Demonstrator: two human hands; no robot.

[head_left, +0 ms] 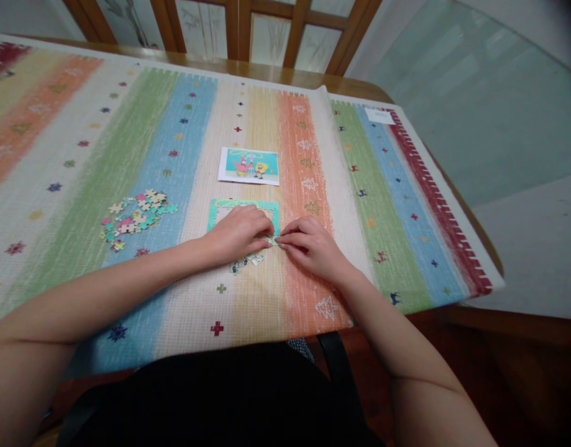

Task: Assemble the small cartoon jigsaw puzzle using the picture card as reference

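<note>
A partly assembled jigsaw puzzle (215,209) with a teal border lies on the table in front of me. My left hand (242,231) rests over its lower part and hides much of it. At the puzzle's lower right corner, the pinched fingers of my left hand meet those of my right hand (312,245). Both sets of fingertips close on a small pale green jigsaw piece (272,240), mostly covered by them. Just below my left hand lie several loose pale and dark pieces (246,263).
A heap of mixed jigsaw pieces (135,220) lies to the left. Behind the puzzle is a picture card (251,166) with two cartoon characters. A striped cloth (196,298) covers the table, and a small white label (379,116) sits near its far right corner.
</note>
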